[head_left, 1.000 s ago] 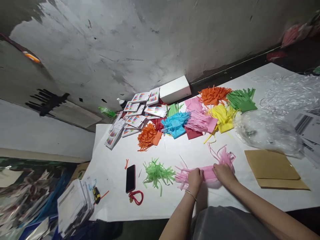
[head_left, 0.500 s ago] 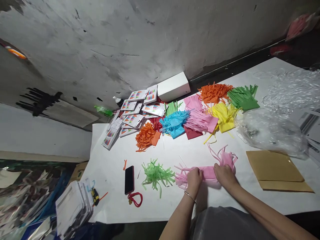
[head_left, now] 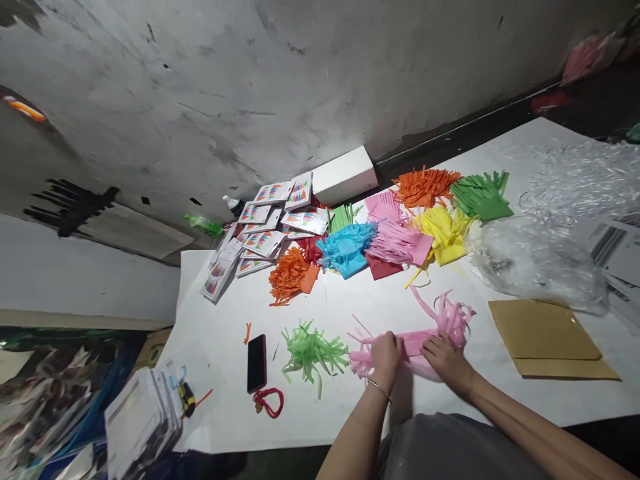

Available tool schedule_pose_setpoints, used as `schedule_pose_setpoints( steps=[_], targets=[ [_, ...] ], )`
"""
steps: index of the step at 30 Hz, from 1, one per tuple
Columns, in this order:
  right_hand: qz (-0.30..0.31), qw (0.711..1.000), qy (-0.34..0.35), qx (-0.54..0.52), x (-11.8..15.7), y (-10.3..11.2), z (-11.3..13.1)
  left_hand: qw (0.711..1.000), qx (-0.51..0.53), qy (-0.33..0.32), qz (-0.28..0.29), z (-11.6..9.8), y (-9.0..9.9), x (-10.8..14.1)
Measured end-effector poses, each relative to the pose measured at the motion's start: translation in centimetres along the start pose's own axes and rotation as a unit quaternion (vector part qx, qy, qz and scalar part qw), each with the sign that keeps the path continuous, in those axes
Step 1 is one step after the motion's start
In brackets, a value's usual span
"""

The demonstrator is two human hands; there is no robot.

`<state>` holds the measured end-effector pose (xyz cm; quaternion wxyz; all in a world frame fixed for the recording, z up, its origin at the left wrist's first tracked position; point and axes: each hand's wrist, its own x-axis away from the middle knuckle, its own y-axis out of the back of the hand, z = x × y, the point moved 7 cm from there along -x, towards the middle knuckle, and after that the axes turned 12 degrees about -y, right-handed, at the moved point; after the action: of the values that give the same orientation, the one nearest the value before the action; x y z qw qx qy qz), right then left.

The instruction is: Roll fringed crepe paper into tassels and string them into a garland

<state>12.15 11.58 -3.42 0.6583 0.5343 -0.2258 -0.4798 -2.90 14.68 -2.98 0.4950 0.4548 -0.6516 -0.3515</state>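
A pink tissue-paper tassel (head_left: 419,341) lies stretched sideways on the white-covered table in front of me, with fringe at both ends and a flat band in the middle. My left hand (head_left: 386,355) is closed on the left part of the band. My right hand (head_left: 447,360) has its bent fingers on the band's right part, just below the right fringe; its thumb is partly hidden. To the left of my left hand lies a loose light green paper tassel (head_left: 313,350), spread out flat.
Folded paper tassels line the back: orange (head_left: 295,273), blue (head_left: 347,247), pink (head_left: 397,240), yellow (head_left: 443,233) and green (head_left: 481,195). Printed packets (head_left: 263,243) and a white box (head_left: 345,175) sit behind. A phone (head_left: 257,363) lies left; a brown envelope (head_left: 545,331) and plastic bags (head_left: 537,260) lie right.
My right hand has shifted slightly left and down along the pink tassel, and its fingers have changed position. The right fringe looks more spread. My left hand has stayed at the band.
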Motion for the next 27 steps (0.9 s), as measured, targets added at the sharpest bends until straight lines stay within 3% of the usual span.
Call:
schedule_pose_setpoints(
  steps=[2,4,7,13,15,21,25,27],
  targets=[
    [-0.008,1.000,-0.010,-0.003,0.0,-0.1,-0.3,0.997,-0.008,-0.059,-0.044,-0.9,0.6,0.9],
    [-0.013,1.000,-0.024,-0.005,0.0,0.1,-0.4,0.980,-0.023,-0.173,-0.094,-2.4,0.8,2.1],
    [-0.013,0.999,-0.033,-0.003,-0.1,0.3,-0.3,0.948,-0.056,-0.281,-0.135,-3.8,-0.2,3.5],
    [-0.001,0.998,-0.053,0.017,-0.1,0.5,-0.7,0.955,-0.069,-0.255,-0.133,-3.0,-1.6,3.5],
    [0.002,0.998,-0.066,0.021,-0.1,0.7,-1.3,0.960,-0.072,-0.238,-0.130,-2.6,-1.1,3.6],
    [0.010,0.994,-0.103,0.031,-0.2,1.6,-2.1,0.986,-0.102,-0.076,-0.103,0.3,0.9,3.3],
    [0.014,0.993,-0.111,0.033,-0.4,1.7,-1.9,0.989,-0.106,-0.019,-0.103,1.4,2.8,3.2],
    [0.016,0.993,-0.113,0.032,-0.4,1.6,-1.9,0.988,-0.107,-0.009,-0.109,0.9,3.5,3.5]
  ],
)
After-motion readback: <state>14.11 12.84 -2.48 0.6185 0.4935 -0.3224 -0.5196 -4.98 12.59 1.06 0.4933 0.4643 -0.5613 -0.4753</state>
